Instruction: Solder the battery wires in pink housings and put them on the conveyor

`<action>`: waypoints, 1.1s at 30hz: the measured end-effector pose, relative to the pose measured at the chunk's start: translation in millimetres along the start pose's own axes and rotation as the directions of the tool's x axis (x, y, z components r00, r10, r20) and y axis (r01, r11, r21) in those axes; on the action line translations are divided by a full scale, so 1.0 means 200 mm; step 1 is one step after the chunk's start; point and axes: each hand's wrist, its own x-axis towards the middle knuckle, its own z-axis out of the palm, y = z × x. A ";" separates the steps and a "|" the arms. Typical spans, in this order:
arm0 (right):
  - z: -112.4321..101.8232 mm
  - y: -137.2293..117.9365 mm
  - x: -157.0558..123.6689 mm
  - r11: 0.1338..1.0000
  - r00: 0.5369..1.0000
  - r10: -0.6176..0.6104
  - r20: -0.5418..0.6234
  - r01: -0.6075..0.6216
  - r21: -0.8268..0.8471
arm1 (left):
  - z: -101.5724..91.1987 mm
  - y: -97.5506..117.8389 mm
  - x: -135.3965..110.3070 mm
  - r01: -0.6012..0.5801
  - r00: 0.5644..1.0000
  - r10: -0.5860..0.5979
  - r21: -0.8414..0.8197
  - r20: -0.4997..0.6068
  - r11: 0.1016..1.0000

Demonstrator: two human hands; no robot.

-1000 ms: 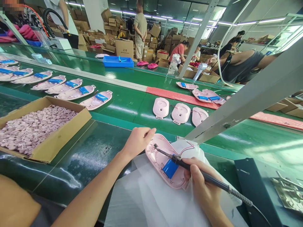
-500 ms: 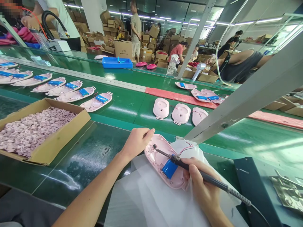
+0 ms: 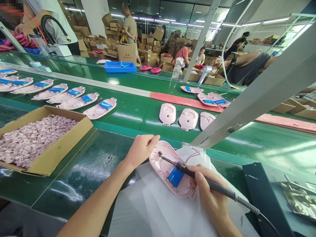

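Near the middle of the head view, a pink plastic shell (image 3: 165,169) lies open side up on white sheets (image 3: 148,210). Inside the shell sits a blue battery pack (image 3: 175,177), and a red and a black wire (image 3: 194,154) loop out beside it. My left hand (image 3: 141,150) is closed at the shell's far left end, its thumb along the rim; some of its fingers are hidden. My right hand (image 3: 211,194) grips a soldering iron (image 3: 218,188) like a pen. The iron's tip is at a small dark part (image 3: 159,153) near the shell's far end.
A cardboard box (image 3: 66,144) of small pink parts stands left. Behind, several pink shells with batteries (image 3: 100,109) and pink covers (image 3: 188,119) lie on the green belt. A slanted metal post (image 3: 247,112) crosses the right side, above a dark box (image 3: 261,197). Other people work beyond.
The view has shifted slightly. Both hands, the shell and the iron keep nearly the same places relative to each other. A standing person in the background has moved left.
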 end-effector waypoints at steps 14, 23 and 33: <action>0.00 0.00 0.01 1.000 1.000 -0.023 0.009 0.023 -0.007 | 0.00 0.00 -0.01 0.001 1.000 -0.001 0.002 -0.002 1.000; 0.00 0.01 0.00 1.000 1.000 0.000 0.011 0.000 0.010 | 0.00 0.00 0.00 0.002 1.000 -0.002 0.015 0.000 1.000; -0.01 0.01 0.00 1.000 1.000 0.007 0.002 -0.007 0.000 | 0.01 0.00 0.00 0.007 1.000 -0.007 0.025 0.003 1.000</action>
